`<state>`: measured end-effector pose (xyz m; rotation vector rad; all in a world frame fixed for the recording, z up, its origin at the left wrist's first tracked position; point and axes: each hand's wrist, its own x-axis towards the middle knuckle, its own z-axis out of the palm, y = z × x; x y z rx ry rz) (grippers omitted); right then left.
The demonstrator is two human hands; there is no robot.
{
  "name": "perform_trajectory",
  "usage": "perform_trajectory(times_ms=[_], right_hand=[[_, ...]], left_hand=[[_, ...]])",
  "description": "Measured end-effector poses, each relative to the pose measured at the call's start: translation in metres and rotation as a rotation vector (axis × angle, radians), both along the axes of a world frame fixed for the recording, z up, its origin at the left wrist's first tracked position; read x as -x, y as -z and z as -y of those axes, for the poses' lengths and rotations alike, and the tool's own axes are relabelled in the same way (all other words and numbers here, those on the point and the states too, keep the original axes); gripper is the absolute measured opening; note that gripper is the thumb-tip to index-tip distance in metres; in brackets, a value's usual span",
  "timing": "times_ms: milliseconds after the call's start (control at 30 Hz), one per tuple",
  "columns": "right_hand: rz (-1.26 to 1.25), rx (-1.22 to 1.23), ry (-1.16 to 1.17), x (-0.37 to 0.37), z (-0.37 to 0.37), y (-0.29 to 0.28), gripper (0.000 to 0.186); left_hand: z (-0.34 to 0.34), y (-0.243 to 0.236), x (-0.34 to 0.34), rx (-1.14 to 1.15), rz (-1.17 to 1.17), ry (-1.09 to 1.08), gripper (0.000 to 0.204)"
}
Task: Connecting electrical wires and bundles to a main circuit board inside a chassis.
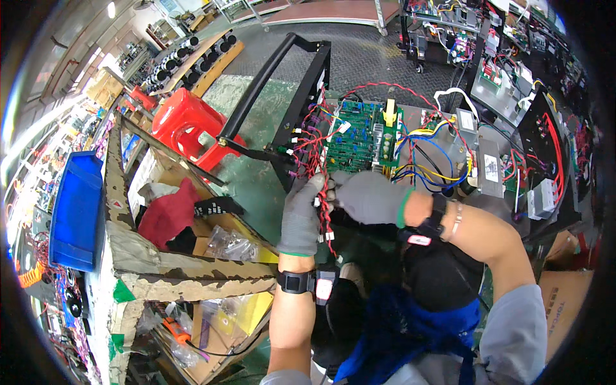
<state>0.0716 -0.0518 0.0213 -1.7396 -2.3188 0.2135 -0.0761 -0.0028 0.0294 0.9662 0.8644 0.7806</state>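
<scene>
A bundle of twisted red wires point(325, 221) with small white connectors hangs down from the front panel of an open electrical chassis. My left hand point(300, 217), in a grey glove, is closed round the bundle from the left. From the right, my right hand point(372, 197), gloved too, has its fingers closed at the same bundle; its fingertips are partly hidden. Just beyond my hands lies a green circuit board point(351, 141) with a yellow transformer point(389, 113). The black front panel point(307, 106) carries a long black handle point(263, 86).
To the left stands a worn bench frame point(192, 287) with a blue bin point(76, 208) and a shelf of bagged parts. A red stool point(189, 128) is on the floor behind it. More open chassis point(507, 90) stand at the right, and a cardboard box point(564, 308) lies near me.
</scene>
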Motion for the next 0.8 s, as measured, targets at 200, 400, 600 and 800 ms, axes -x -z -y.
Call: perform_trajectory(times_ms=[200, 400, 600, 800], right_hand=[[-0.397, -0.064, 0.252, -0.026, -0.009, -0.035, 0.029], [-0.728, 0.210, 0.297, -0.029, -0.027, -0.015, 0.034], [-1.195, 0.346, 0.334, -0.038, -0.017, -0.033, 0.028], [-0.888, 0.598, 0.090, -0.050, 0.004, -0.053, 0.027]], left_hand=[[-0.011, 0.019, -0.003, -0.017, 0.057, 0.103, 0.027], [-0.012, 0.022, -0.009, 0.113, 0.081, 0.221, 0.029], [-0.014, 0.034, -0.008, 0.203, 0.231, 0.190, 0.024], [-0.008, 0.044, -0.017, 0.214, 0.235, 0.206, 0.020]])
